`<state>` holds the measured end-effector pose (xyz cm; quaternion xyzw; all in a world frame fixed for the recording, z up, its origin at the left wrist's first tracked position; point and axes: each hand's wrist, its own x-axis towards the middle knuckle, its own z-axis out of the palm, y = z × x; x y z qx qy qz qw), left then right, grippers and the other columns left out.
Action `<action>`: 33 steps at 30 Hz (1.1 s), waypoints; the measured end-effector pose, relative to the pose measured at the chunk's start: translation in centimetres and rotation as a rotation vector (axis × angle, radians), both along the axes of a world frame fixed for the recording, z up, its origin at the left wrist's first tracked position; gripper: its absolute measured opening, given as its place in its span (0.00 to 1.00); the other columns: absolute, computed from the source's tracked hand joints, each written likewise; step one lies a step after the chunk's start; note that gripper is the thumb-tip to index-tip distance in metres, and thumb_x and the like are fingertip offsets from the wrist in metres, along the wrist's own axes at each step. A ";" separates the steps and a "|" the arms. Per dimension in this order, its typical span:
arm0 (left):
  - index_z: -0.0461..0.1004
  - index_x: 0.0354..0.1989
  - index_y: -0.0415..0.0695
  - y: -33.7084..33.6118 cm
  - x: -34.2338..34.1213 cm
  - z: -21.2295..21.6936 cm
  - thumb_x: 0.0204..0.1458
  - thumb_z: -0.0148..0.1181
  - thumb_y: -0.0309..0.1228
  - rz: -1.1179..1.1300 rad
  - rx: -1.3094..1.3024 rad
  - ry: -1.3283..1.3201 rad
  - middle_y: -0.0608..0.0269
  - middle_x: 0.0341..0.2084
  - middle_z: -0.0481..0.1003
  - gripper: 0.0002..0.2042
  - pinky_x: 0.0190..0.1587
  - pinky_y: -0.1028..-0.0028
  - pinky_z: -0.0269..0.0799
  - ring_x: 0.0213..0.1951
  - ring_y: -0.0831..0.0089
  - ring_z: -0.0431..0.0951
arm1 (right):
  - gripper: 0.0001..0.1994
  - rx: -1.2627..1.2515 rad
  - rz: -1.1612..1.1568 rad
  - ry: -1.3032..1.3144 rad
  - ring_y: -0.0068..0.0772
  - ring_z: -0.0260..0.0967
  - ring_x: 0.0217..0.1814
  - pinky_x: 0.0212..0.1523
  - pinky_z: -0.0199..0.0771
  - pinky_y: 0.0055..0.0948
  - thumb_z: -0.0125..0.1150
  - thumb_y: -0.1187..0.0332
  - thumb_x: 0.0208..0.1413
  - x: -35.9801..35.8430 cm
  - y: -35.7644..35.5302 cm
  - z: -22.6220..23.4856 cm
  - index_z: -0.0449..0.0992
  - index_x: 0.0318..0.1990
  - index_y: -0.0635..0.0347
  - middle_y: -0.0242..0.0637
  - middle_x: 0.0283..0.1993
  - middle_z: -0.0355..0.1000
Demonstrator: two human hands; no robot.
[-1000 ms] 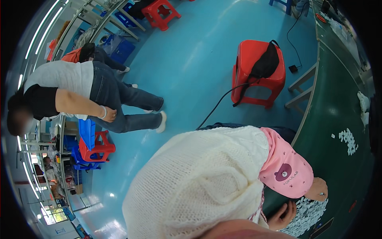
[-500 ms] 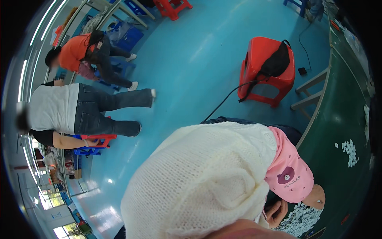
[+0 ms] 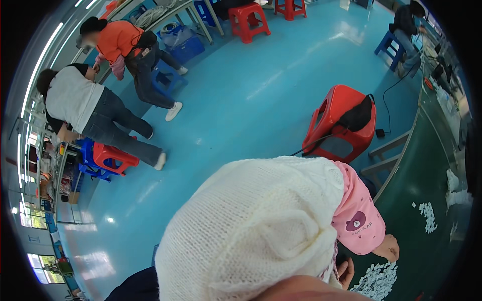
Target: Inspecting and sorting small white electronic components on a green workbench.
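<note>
My left arm, in a white knit sleeve with a pink oversleeve (image 3: pixel 359 220), reaches across to the green table. At its end my left hand (image 3: pixel 386 248) is closed, back upward, at the upper edge of a pile of small pale flat pieces (image 3: pixel 376 280). Its fingertips are turned down, so what they hold is hidden. My right hand (image 3: pixel 345 272) shows only in part beyond the white sleeve, left of the pile. Its fingers are curled, and I cannot make out what is in them.
A smaller group of pale pieces (image 3: pixel 428 216) lies farther along the green table (image 3: pixel 409 193). Behind my arm stands a red stool (image 3: pixel 346 118) with a black bag (image 3: pixel 357 115). Two people bend at the left near stools; another person (image 3: pixel 405 30) sits at the far right.
The whole view has shifted, bringing the seated person at the far right into sight. My left hand is still beside the pile; less of my right hand shows. The two people at left have changed posture.
</note>
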<state>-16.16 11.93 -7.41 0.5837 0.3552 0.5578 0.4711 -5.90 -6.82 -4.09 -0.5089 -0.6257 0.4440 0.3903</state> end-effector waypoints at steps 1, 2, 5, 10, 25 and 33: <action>0.82 0.36 0.41 -0.3 -0.3 0.1 0.47 0.61 0.39 -0.014 -0.017 0.016 0.69 0.29 0.81 0.15 0.39 0.74 0.72 0.32 0.72 0.77 | 0.11 -0.042 0.002 -0.008 0.19 0.61 0.26 0.28 0.62 0.16 0.56 0.68 0.64 0.1 -0.2 0.5 0.77 0.50 0.62 0.34 0.41 0.75; 0.82 0.36 0.41 -0.6 -0.5 0.3 0.47 0.61 0.39 -0.027 -0.035 0.033 0.69 0.30 0.81 0.15 0.39 0.73 0.72 0.32 0.72 0.77 | 0.11 -0.085 0.006 -0.016 0.19 0.62 0.26 0.29 0.62 0.16 0.57 0.68 0.64 0.1 -0.4 0.9 0.77 0.50 0.62 0.34 0.40 0.75; 0.81 0.39 0.43 -1.3 -1.4 1.5 0.49 0.61 0.40 -0.076 -0.044 0.128 0.68 0.33 0.81 0.15 0.40 0.73 0.73 0.34 0.72 0.77 | 0.12 -0.113 0.009 -0.016 0.19 0.62 0.26 0.30 0.63 0.16 0.57 0.68 0.64 0.2 -0.5 0.9 0.77 0.50 0.62 0.33 0.38 0.75; 0.80 0.45 0.46 -1.8 -2.4 2.6 0.55 0.60 0.42 -0.160 -0.070 0.280 0.66 0.38 0.81 0.15 0.42 0.74 0.74 0.37 0.72 0.78 | 0.11 -0.100 0.020 -0.014 0.19 0.63 0.26 0.31 0.64 0.16 0.57 0.68 0.64 0.1 -0.5 0.7 0.77 0.50 0.62 0.32 0.37 0.75; 0.80 0.47 0.47 -1.0 -2.5 4.0 0.57 0.61 0.41 -0.185 -0.100 0.276 0.66 0.40 0.81 0.14 0.44 0.74 0.74 0.38 0.73 0.79 | 0.11 -0.056 0.044 0.039 0.18 0.63 0.28 0.34 0.65 0.16 0.58 0.71 0.63 0.4 -1.1 -0.3 0.78 0.51 0.60 0.32 0.41 0.76; 0.81 0.39 0.41 0.0 -0.9 1.6 0.45 0.63 0.36 -0.143 -0.080 0.015 0.65 0.32 0.82 0.15 0.40 0.73 0.74 0.34 0.71 0.79 | 0.11 0.005 0.108 0.032 0.19 0.64 0.29 0.34 0.66 0.16 0.58 0.72 0.63 0.3 -0.8 -0.4 0.77 0.51 0.62 0.34 0.47 0.74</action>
